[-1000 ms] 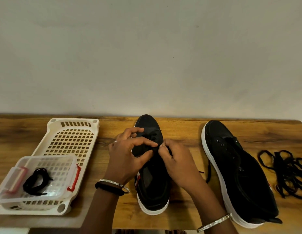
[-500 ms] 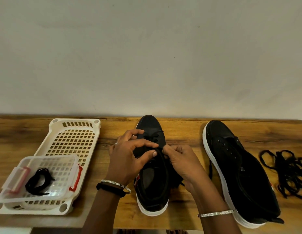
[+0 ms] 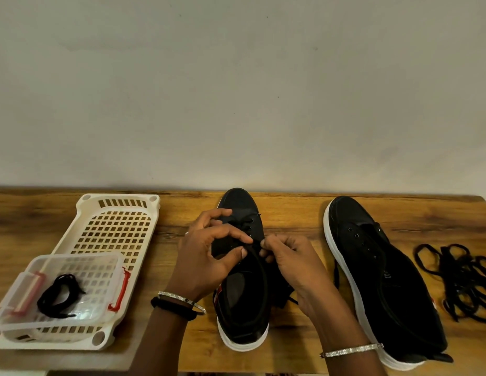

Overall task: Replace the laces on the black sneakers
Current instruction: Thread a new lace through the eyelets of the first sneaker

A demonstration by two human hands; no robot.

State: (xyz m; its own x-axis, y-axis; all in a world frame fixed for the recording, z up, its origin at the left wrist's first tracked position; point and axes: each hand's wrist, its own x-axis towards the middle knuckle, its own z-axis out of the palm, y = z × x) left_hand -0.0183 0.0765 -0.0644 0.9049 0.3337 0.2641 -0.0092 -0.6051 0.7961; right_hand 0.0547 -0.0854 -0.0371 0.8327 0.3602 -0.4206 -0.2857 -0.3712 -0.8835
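A black sneaker with a white sole (image 3: 243, 305) stands in the middle of the wooden table, toe pointing away from me. My left hand (image 3: 206, 256) grips its left eyelet side, thumb and forefinger pinched at the tongue. My right hand (image 3: 288, 259) pinches a black lace end at the right eyelets; part of that lace trails beside the shoe (image 3: 286, 298). A second black sneaker (image 3: 383, 278) lies to the right with bare eyelets. A black lace bundle (image 3: 58, 294) sits in a clear box at the left.
A white slotted plastic tray (image 3: 117, 210) holds the clear box (image 3: 111, 270) with red clips at the left. A pile of black laces (image 3: 464, 280) lies at the far right of the table (image 3: 293, 213). A plain wall stands close behind.
My right hand has shifted slightly toward the eyelets and its fingers closed tighter on the lace. My left hand's fingers curled a little more. The shoes stayed put.
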